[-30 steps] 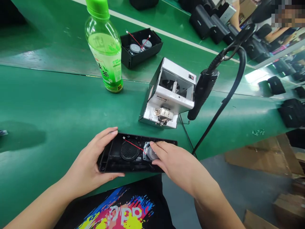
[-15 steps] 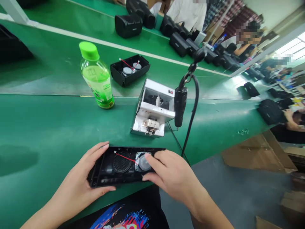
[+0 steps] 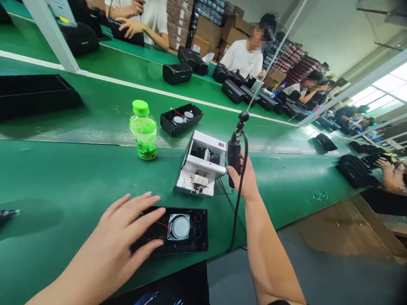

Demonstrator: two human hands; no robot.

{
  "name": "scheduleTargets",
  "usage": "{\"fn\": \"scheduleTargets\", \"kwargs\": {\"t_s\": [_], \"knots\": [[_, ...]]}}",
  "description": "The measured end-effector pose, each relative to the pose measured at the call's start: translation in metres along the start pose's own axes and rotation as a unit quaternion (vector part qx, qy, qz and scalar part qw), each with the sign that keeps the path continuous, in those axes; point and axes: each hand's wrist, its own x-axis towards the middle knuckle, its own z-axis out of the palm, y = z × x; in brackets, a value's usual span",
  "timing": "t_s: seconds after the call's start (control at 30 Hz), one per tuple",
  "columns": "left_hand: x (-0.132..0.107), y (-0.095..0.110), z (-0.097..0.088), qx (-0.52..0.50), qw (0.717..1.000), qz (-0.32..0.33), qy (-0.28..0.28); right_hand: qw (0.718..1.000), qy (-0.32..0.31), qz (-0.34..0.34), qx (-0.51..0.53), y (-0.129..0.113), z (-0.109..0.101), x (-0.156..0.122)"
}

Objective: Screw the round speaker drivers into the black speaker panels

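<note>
My left hand (image 3: 127, 235) lies over the left part of a black speaker housing (image 3: 199, 245), its fingers spread and partly hiding that end. One round speaker driver (image 3: 181, 227) with a square metal frame and red wire sits inside the housing. Up and to the right, my right hand (image 3: 246, 176) is wrapped round the black electric screwdriver (image 3: 234, 159), which hangs upright from a cable and hook. Just left of the screwdriver stands a white screw feeder (image 3: 203, 165) with a red switch.
A green-capped drink bottle (image 3: 143, 131) stands behind my left hand. Another black housing (image 3: 181, 120) with two drivers lies beyond the feeder. A black cord (image 3: 238, 207) loops down beside my right arm. Finished-looking black speakers (image 3: 235, 91) line the far bench, where other people work.
My right hand has left the speaker driver and moved up to the screwdriver, closing round it. My left hand has lifted its grip and shifted over the housing. The view has tilted up.
</note>
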Motion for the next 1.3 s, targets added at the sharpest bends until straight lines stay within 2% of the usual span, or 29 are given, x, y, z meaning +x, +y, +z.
{"fn": "scheduleTargets", "kwargs": {"t_s": [0.1,0.23,0.33,0.43,0.5,0.57,0.67,0.83,0.97,1.13,1.23,1.3], "knots": [[0.022,0.019,0.015,0.034,0.997,0.061,-0.045,0.995,0.048,-0.010,0.092,-0.020,-0.007,-0.011],[0.036,0.034,0.029,0.040,0.990,0.033,-0.127,0.976,0.103,-0.031,0.187,-0.077,-0.015,-0.029],[0.044,0.036,0.030,0.027,0.985,-0.001,-0.172,0.962,0.097,-0.037,0.251,-0.126,-0.003,-0.035],[0.052,0.035,0.027,-0.016,0.980,-0.034,-0.196,0.962,0.078,-0.087,0.248,-0.152,0.026,-0.032],[0.055,0.034,0.026,-0.034,0.978,-0.045,-0.201,0.961,0.049,-0.142,0.233,-0.154,0.046,-0.026],[0.056,0.035,0.024,-0.042,0.977,-0.050,-0.203,0.955,-0.002,-0.166,0.244,-0.149,0.061,-0.020],[0.053,0.037,0.023,-0.050,0.976,-0.056,-0.204,0.947,-0.061,-0.148,0.279,-0.140,0.073,-0.014],[0.051,0.038,0.023,-0.055,0.975,-0.054,-0.208,0.941,-0.046,-0.105,0.320,-0.133,0.079,-0.011],[0.051,0.037,0.023,-0.051,0.972,-0.063,-0.220,0.927,0.006,-0.070,0.368,-0.136,0.072,-0.019],[0.055,0.037,0.023,-0.031,0.970,-0.064,-0.231,0.921,0.116,-0.084,0.361,-0.163,0.041,-0.035],[0.058,0.037,0.023,-0.019,0.968,-0.070,-0.241,0.931,0.098,-0.012,0.351,-0.177,0.031,-0.045],[0.059,0.036,0.024,-0.018,0.968,-0.070,-0.242,0.928,0.079,0.027,0.364,-0.181,0.029,-0.052]]}}
